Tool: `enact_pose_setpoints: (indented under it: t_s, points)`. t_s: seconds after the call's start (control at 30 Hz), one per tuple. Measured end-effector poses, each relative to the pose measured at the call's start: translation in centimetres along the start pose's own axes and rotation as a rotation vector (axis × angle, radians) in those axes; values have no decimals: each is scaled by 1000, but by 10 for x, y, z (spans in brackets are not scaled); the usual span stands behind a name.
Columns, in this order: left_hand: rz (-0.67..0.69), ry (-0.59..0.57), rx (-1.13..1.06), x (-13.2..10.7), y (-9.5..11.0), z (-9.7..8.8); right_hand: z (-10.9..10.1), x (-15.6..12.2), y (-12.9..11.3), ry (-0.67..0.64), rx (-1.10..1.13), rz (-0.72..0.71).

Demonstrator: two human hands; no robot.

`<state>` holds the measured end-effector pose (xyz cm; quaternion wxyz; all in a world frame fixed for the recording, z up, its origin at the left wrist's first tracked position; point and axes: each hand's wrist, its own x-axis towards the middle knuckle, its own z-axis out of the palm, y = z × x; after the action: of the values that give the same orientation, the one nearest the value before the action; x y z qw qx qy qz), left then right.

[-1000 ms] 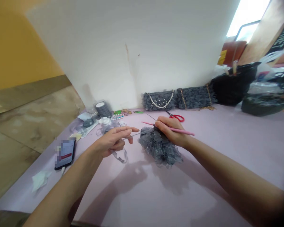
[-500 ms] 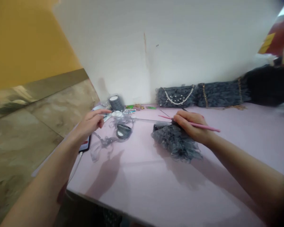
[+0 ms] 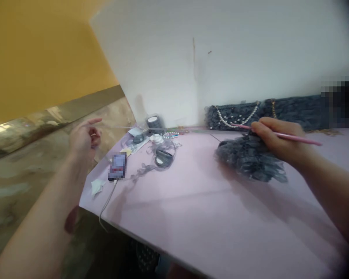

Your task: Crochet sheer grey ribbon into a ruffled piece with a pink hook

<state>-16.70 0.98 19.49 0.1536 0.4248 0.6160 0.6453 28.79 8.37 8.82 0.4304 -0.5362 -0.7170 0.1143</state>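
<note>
My right hand (image 3: 276, 139) is closed round a pink crochet hook (image 3: 296, 138) and rests on a ruffled grey crocheted piece (image 3: 250, 159) on the pink table (image 3: 209, 217). My left hand (image 3: 83, 137) is raised out past the table's left edge, fingers pinched on a thin sheer grey ribbon (image 3: 128, 127) drawn taut toward the grey piece. Loose loops of the same ribbon and a dark spool (image 3: 163, 157) lie between the hands.
A phone (image 3: 117, 166) with a cable lies near the left table edge, beside a crumpled white scrap (image 3: 96, 186). A ribbon roll (image 3: 153, 124), beads and small items sit by the white wall. Grey bags, one with a pearl chain (image 3: 235, 116), line the back. Stone floor lies left.
My left hand has swung far to the left, pulling the ribbon out long. The view has turned left. My right hand stays on the grey piece with the hook.
</note>
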Motion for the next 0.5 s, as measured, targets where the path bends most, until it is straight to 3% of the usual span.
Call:
enact_pose_setpoints:
  t_s: [0.23,0.5]
  points:
    - [-86,72,-30,13,3,-25,-13,14,20,175,-308,70]
    - [-158,79,50,15,-15,-70,-29,24,46,409,-588,187]
